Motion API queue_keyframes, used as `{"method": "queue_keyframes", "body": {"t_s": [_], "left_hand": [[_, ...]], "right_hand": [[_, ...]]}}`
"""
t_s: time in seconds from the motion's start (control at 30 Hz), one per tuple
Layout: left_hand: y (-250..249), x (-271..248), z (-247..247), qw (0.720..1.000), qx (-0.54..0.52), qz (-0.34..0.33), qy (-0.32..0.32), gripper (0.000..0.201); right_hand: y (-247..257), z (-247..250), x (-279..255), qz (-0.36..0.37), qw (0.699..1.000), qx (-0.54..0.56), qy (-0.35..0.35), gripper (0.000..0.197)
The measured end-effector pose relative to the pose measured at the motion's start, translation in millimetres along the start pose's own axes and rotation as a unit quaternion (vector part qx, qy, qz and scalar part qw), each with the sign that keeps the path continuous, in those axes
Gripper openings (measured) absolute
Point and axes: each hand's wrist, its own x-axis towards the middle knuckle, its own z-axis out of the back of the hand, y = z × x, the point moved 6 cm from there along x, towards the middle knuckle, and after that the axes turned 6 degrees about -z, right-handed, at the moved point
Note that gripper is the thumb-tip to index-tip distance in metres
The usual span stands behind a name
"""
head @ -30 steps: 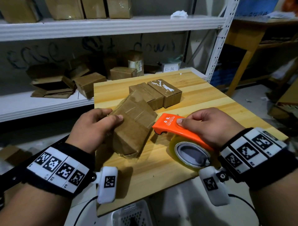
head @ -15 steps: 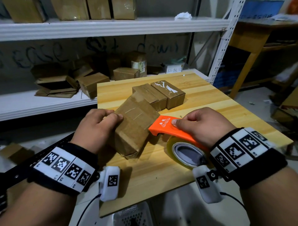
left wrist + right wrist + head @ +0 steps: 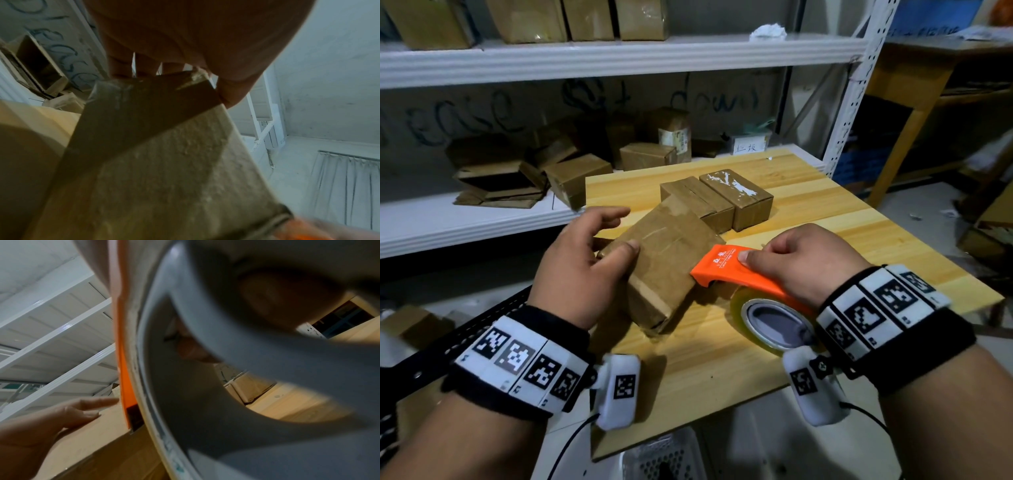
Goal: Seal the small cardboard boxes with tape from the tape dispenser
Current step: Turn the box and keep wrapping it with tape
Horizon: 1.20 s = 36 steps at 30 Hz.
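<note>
At the near middle of the wooden surface [image 3: 825, 219] lies the tilted cardboard box [image 3: 664, 260], its far end propped against two more boxes [image 3: 717, 200] at twelve o'clock. The left hand [image 3: 582, 260] steadies it from nine o'clock, thumb on the top face, fingers spread loose, so the grip is wide. The right hand [image 3: 801, 260] is curled round the orange tape dispenser [image 3: 739, 274], whose nose touches the box's three o'clock edge. The taping stroke seems about to begin; next, the dispenser probably needs pressing down and drawing across the seam while the left hand braces.
</note>
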Motion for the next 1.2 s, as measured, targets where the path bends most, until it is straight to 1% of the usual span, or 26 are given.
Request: {"method": "queue_keyframes", "body": {"t_s": [0.1,0.13,0.17,0.2,0.3,0.33,0.37,0.4,0.43,0.6,0.73,0.87,1.03,1.2], "left_hand": [[-8,-2,-1,0.999,0.032,-0.028,0.001,0.033],[-9,-2,-2,0.998,0.048,-0.028,0.006,0.033],[-10,-3,-3,0.998,0.064,-0.024,0.018,0.038],[-12,-5,-4,0.996,0.077,-0.019,0.037,0.050],[-17,-9,-10,0.987,0.115,-0.001,0.114,0.115],[-18,-9,-12,0.983,0.127,0.002,0.134,0.132],[-19,-9,-14,0.980,0.134,0.003,0.149,0.143],[-18,-9,-17,0.977,0.139,0.004,0.160,0.149],[-18,-9,-18,0.976,0.143,0.004,0.164,0.151],[-12,-7,-22,0.974,0.154,0.003,0.165,0.147],[1,-6,-27,0.975,0.138,0.033,0.174,0.138],[8,-4,-27,0.976,0.129,0.046,0.168,0.138],[8,-4,-29,0.975,0.148,0.035,0.164,0.139],[8,-5,-29,0.975,0.141,0.041,0.165,0.139]], "right_hand": [[0,-1,0,0.003,1.000,0.009,0.000,0.047],[0,-1,0,0.002,1.000,0.011,0.000,0.047],[-1,-1,-1,0.002,1.000,0.014,-0.001,0.047],[-1,0,-1,0.001,1.000,0.015,-0.002,0.046],[-1,0,-1,-0.002,1.000,0.015,-0.004,0.047],[0,0,-1,-0.003,1.000,0.016,-0.004,0.047],[0,0,-1,-0.004,1.000,0.015,-0.005,0.047],[0,0,-1,-0.004,1.000,0.015,-0.005,0.047],[0,0,-1,-0.004,1.000,0.014,-0.005,0.047],[-1,-1,-3,0.000,1.000,0.028,-0.004,0.048],[0,-3,-4,0.001,0.998,0.063,0.006,0.047],[0,-2,-5,-0.001,0.997,0.076,0.015,0.046],[-2,3,-8,-0.007,0.996,0.082,0.029,0.044],[-9,10,-14,-0.022,0.995,0.090,0.039,0.043]]}}
